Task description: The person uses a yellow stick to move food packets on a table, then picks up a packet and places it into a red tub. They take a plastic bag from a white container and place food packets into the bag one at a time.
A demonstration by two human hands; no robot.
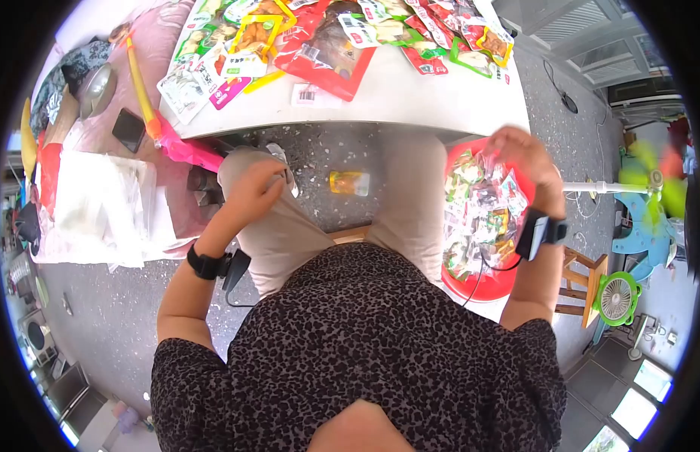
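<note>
My left hand (255, 188) rests on my left thigh, fingers curled in, with nothing visible in it. Over the rim of a red basin (489, 288) at my right side hovers my right hand (522, 155); its fingers are bent and slightly apart, somewhat blurred, and I see nothing held. Small snack packets (482, 218) in clear, green and red wrapping fill the basin. On the white table (440, 98) before me lie many snack packets (248, 41), with a larger red-edged pouch (331, 64) near the front.
A yellow packet (349, 183) lies on the speckled floor between my legs. To the left, a pink-covered surface (79, 245) holds clear plastic bags (105, 200), a dark phone (128, 129) and a metal bowl (98, 90). At right are a wooden stool (583, 282) and a green fan (617, 298).
</note>
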